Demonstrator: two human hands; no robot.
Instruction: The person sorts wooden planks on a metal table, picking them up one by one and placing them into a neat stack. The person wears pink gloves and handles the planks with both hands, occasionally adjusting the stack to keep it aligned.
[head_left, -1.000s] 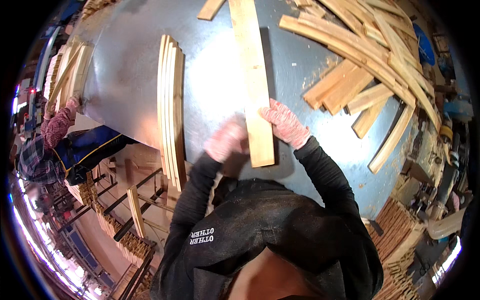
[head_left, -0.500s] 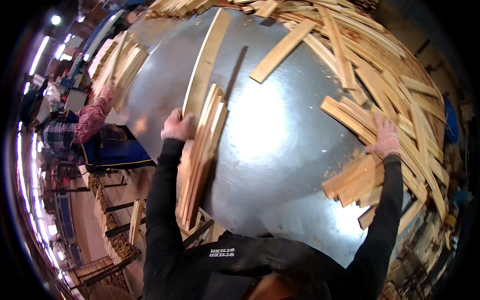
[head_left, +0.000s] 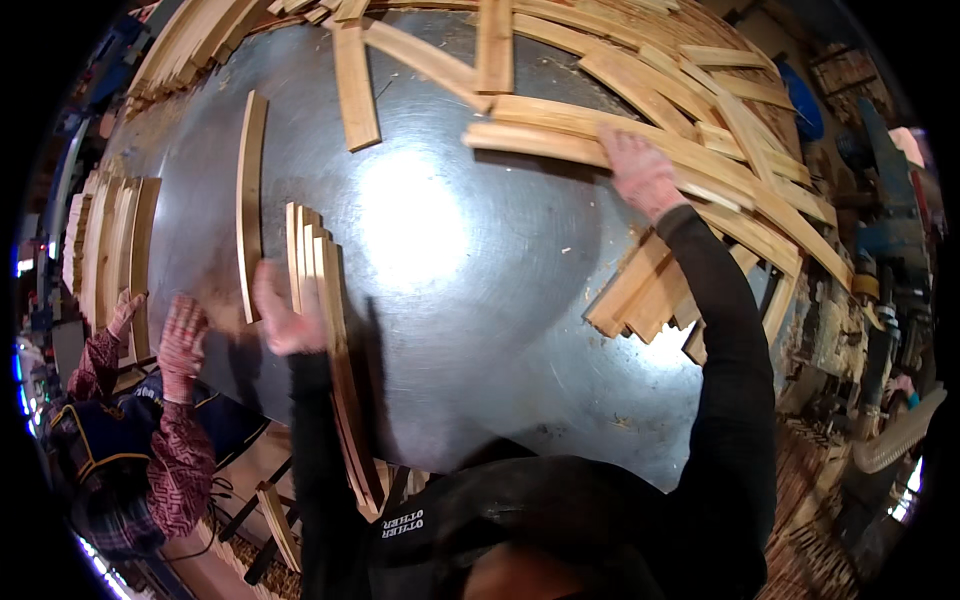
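Observation:
My right hand, in a pale reddish knit glove, grips a light wooden slat at the edge of a loose heap. A dark shadow lies under that slat, and a second slat runs beside it. My left hand, similarly gloved and smeared by motion, has its thumb and fingers apart. It is between the lower end of a single slat and a stack of several slats by my left forearm; whether it touches either is unclear.
A metal tabletop spreads before me. More slats are heaped at the far right, with a short bundle near my right forearm. At left, a co-worker's gloved hands are beside another stack.
My view has turned right. The slat under my right hand has come out leftward from the heap. My left hand has come away from the single slat, which now lies farther left of the stack.

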